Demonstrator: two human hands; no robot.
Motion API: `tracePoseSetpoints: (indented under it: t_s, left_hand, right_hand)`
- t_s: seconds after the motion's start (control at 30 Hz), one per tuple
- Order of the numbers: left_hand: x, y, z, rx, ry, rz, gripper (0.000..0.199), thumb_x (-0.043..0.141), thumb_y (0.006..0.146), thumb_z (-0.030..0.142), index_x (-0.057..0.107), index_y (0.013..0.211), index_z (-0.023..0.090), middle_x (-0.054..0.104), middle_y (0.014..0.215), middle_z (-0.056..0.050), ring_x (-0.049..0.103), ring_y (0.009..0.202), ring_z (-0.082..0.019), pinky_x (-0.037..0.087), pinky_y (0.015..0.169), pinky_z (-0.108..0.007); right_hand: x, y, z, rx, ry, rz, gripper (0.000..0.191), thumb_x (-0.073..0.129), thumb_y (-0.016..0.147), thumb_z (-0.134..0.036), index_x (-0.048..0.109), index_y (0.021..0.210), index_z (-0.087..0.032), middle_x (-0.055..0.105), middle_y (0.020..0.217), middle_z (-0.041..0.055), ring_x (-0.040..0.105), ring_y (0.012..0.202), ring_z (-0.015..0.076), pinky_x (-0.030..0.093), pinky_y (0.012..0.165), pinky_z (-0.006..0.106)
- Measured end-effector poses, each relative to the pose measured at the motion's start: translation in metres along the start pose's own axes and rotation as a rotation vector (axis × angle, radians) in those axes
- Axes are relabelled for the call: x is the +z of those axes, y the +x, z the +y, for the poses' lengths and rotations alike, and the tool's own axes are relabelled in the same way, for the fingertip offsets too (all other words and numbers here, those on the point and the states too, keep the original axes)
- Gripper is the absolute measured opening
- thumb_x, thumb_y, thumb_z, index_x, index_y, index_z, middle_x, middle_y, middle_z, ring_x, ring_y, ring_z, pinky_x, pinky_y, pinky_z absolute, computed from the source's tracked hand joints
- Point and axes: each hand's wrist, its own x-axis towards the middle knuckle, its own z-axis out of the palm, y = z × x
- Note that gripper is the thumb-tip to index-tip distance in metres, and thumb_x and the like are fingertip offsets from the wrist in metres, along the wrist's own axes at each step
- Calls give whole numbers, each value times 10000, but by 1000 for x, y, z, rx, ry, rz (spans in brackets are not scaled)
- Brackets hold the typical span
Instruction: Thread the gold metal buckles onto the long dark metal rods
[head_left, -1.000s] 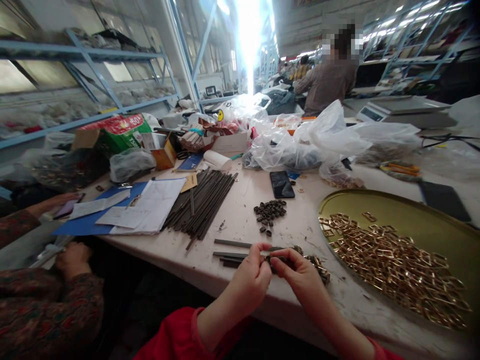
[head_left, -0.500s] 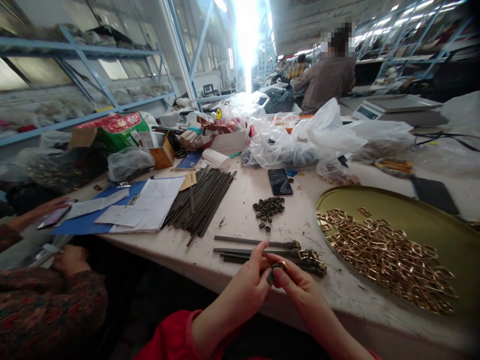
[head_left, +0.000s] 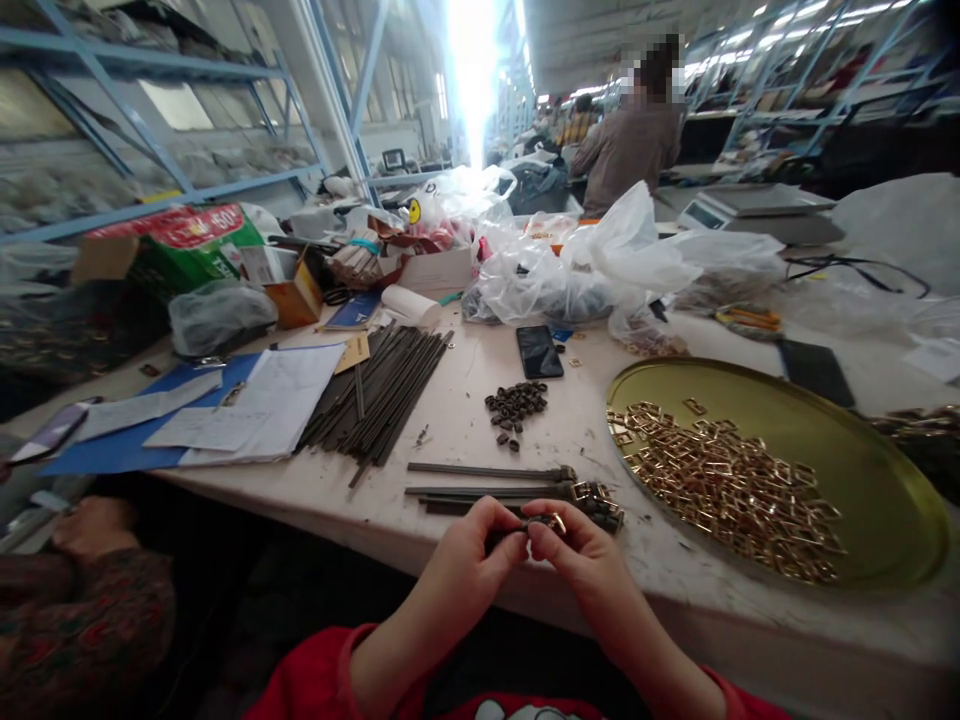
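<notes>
At the table's front edge, my left hand [head_left: 480, 545] and my right hand [head_left: 574, 545] pinch a dark strap with a gold buckle [head_left: 556, 522] between them. Just behind my hands lie several straps with buckles [head_left: 487, 491], side by side. Small dark loops [head_left: 516, 402] form a pile farther back. To their left is a fanned stack of long dark strips [head_left: 397, 390]. A round gold tray [head_left: 892, 500] on the right holds a heap of gold buckles [head_left: 735, 480].
Papers on a blue folder [head_left: 262, 410] lie at the left, near a seated person's hand [head_left: 94, 527]. A phone [head_left: 539, 352], plastic bags [head_left: 585, 270] and a scale [head_left: 757, 212] are farther back. Another person [head_left: 630, 150] stands in the background.
The view has shifted to the right. My left hand's raised index finger has curled down, and the buckle now shows more at my right fingertips. The seated person's other hand has left the phone.
</notes>
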Motion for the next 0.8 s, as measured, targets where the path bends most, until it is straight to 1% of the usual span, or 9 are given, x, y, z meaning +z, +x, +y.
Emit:
tracePoseSetpoints:
  t_s: [0.1,0.17,0.27,0.37,0.47,0.57,0.63,0.7,0.8]
  left_hand:
    - [1,2,0,-9,-27,22,95,483,830,256,509,794,173,546,686,42,487,644,-94,357,584,-196]
    - [2,2,1,-13,2,32,65,478,819,234,500,798,176,518,670,49,464,629,-90,344,576,-197]
    - [1,3,-1,-54,28,16,53,477,785,199,462,738,178,460,634,56,424,599,-89,321,550,-201]
    - [-1,4,-6,-105,7,20,80,473,750,177,421,690,181,432,620,56,408,587,-89,312,533,-204]
    - [-3,4,-9,-124,-31,14,65,473,734,178,425,690,179,458,635,45,428,600,-95,323,537,-206]
    - [-5,5,-10,-172,-107,-56,54,462,734,185,423,696,178,493,635,36,445,569,-92,324,507,-200]
    - [-5,5,-10,-191,-137,-86,56,465,724,181,417,695,179,500,630,38,451,548,-87,321,484,-191]
    - [-5,4,-9,-200,-142,-106,59,467,708,170,411,693,183,481,609,50,446,522,-81,323,466,-183]
    - [-6,1,-3,-200,-103,-174,48,453,708,168,411,704,191,439,575,69,432,475,-78,325,439,-182]
  right_hand:
    - [-2,2,-3,79,61,-28,405,734,568,-454,608,839,-181,565,578,-45,494,568,113,384,541,234]
    - [-3,4,-4,99,81,-7,424,755,529,-449,589,818,-186,562,578,-50,495,561,110,382,538,229]
    - [-1,4,-4,80,82,21,446,773,497,-414,548,819,-202,566,614,-54,507,562,110,392,539,230]
    - [2,3,-1,43,52,-5,432,759,518,-361,521,843,-206,561,643,-54,513,574,109,403,554,234]
    - [1,2,1,-3,-45,-19,343,707,581,-309,509,839,-198,541,643,-56,493,567,102,385,542,230]
    - [-2,3,1,-52,-146,-26,239,642,628,-265,491,801,-198,499,604,-69,455,546,93,355,514,215]
    - [-4,3,-1,-65,-200,-90,199,600,661,-253,477,807,-201,497,611,-67,453,550,93,354,511,211]
    - [-4,2,-3,-79,-291,-179,185,577,686,-245,475,834,-201,505,630,-63,457,555,94,358,509,210]
    - [-5,-2,-8,-148,-517,-244,111,566,712,-243,505,793,-199,496,610,-59,446,544,98,348,490,213]
